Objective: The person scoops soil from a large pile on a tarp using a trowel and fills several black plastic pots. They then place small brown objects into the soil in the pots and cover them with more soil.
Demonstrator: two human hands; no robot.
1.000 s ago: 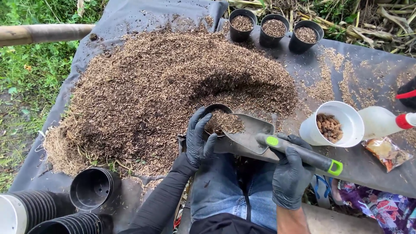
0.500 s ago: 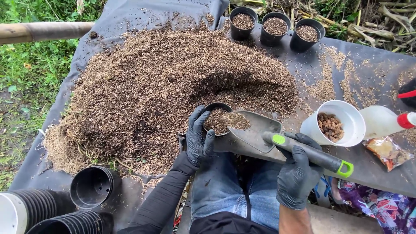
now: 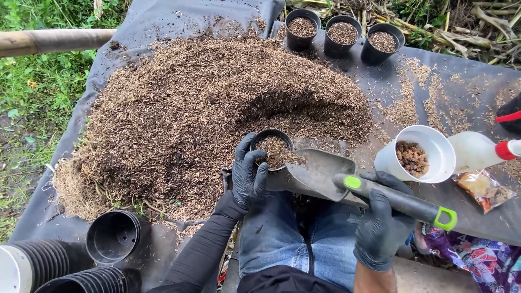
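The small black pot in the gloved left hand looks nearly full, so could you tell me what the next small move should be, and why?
Probably tip the trowel back level and draw it away. The small black pot in the left hand is filled to its rim, and the trowel, gripped by the right hand, looks almost emptied.

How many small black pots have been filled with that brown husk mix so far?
4. Three filled pots stand in a row at the sheet's far edge. A fourth pot is held in the left hand. Empty stacked pots sit lower left.
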